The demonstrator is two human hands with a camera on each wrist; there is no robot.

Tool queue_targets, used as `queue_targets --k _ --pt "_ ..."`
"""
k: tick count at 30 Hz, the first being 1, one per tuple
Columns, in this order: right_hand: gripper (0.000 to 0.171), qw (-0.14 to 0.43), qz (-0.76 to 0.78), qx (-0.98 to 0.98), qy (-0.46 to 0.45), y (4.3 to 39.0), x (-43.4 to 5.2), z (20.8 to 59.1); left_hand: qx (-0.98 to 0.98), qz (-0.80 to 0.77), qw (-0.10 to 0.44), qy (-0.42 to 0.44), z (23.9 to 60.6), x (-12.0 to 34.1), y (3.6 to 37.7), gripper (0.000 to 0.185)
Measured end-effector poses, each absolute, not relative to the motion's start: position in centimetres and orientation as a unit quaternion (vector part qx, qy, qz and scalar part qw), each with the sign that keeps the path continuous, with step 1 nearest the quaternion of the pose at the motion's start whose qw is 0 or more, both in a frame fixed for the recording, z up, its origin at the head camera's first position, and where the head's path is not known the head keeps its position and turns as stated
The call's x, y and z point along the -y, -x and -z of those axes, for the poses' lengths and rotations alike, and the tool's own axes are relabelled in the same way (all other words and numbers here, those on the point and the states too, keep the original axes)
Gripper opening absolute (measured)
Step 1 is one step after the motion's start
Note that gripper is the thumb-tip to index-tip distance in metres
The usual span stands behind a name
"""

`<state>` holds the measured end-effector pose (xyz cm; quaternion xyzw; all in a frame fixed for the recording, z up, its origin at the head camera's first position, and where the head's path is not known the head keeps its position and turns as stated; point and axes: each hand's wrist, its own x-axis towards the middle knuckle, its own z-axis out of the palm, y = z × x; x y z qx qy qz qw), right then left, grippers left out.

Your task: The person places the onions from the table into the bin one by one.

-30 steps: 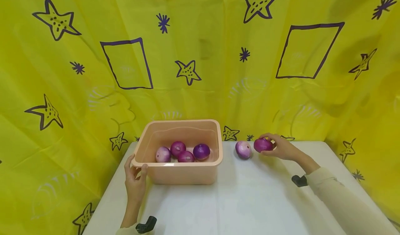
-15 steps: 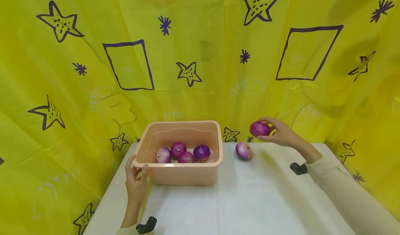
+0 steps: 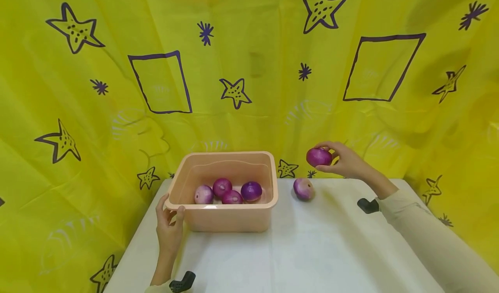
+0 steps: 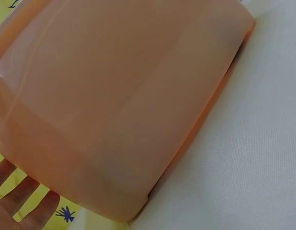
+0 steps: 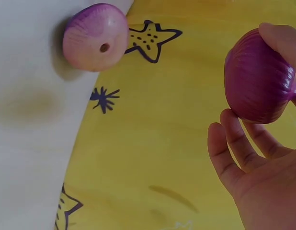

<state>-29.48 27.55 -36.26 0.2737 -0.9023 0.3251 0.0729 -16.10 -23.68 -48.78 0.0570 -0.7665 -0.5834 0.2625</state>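
My right hand [image 3: 345, 161] holds a dark purple onion [image 3: 319, 157] in the air, to the right of and above a peach plastic tub [image 3: 226, 218]; in the right wrist view the same onion [image 5: 257, 79] sits between thumb and fingers. A paler onion [image 3: 303, 188] [image 5: 95, 37] lies on the white table just below it. Several purple onions [image 3: 232, 190] lie inside the tub. My left hand [image 3: 169, 221] grips the tub's front left corner, thumb on the rim; the left wrist view is filled by the tub wall [image 4: 119, 100].
The white table [image 3: 304, 254] is bounded by a yellow cloth backdrop [image 3: 249, 76] with purple stars and squares behind and at both sides. Black wrist camera mounts [image 3: 367, 205] show at both sleeves.
My right hand has lifted the dark onion off the table and carried it up and slightly left, toward the tub. The pale onion and my left hand have stayed put.
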Motion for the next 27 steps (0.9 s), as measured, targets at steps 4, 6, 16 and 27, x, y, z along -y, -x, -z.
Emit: queue_targets --k 4,6,16,27 --pt "0.057 0.070 -0.322 0.898 -0.290 30.0 -26.3 35.6 0.769 0.580 0.261 -0.058 48.9 23.7 16.1 0.063" --pt "0.058 0.065 -0.318 0.898 -0.299 30.4 -25.3 35.2 0.773 0.575 0.262 -0.064 48.9 23.7 16.1 0.062" --pt "0.060 0.037 -0.315 0.882 -0.349 31.8 -19.0 32.2 0.772 0.571 0.271 -0.063 49.2 23.8 16.3 0.062" --pt "0.059 0.030 -0.311 0.861 -0.400 32.7 -11.2 31.4 0.765 0.585 0.265 -0.058 49.0 23.8 16.1 0.063"
